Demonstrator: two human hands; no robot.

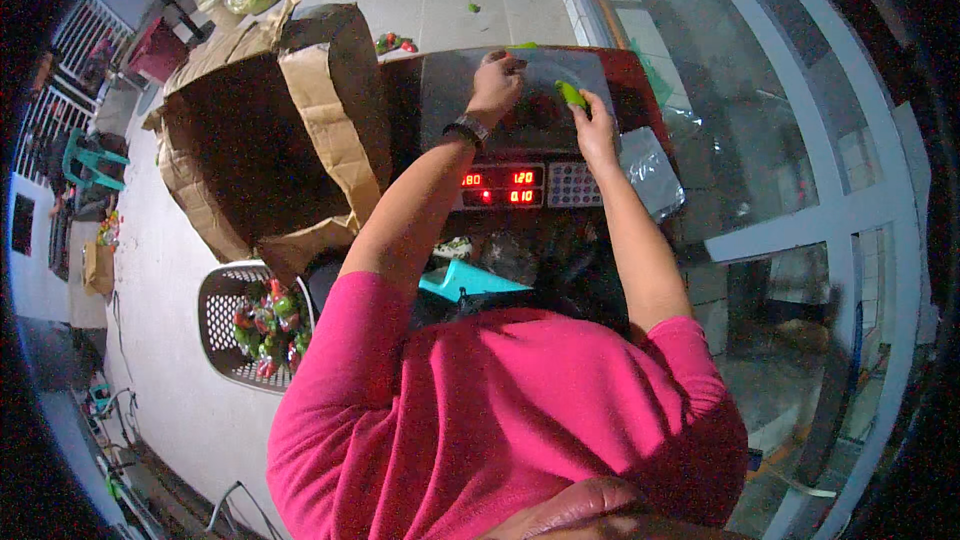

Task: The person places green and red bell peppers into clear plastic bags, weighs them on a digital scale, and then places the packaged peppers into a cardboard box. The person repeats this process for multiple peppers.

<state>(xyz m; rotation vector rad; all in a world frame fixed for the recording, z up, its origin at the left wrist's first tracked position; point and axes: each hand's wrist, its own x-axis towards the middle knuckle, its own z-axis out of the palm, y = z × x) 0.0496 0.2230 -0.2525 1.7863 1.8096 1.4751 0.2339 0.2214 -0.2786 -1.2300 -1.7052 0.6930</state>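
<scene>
My right hand (594, 120) holds a green chili or long green pepper (570, 94) between thumb and fingers, above the right part of a digital weighing scale's plate (551, 124). My left hand (499, 82), with a dark bracelet at the wrist, is over the plate's far left part; its fingers are bent around something small and reddish that I cannot make out clearly. Another green piece (523, 46) lies at the plate's far edge. The scale's display (502, 187) shows lit red digits, with a keypad (574, 184) beside it. Clear plastic bags (651, 174) lie to the scale's right.
A big open cardboard box (247, 157) stands left of the scale. Below it, a white plastic basket (217, 330) holds bagged red and green peppers (271, 322). More peppers (395, 43) lie beyond the box. A glass door frame (810, 217) runs along the right.
</scene>
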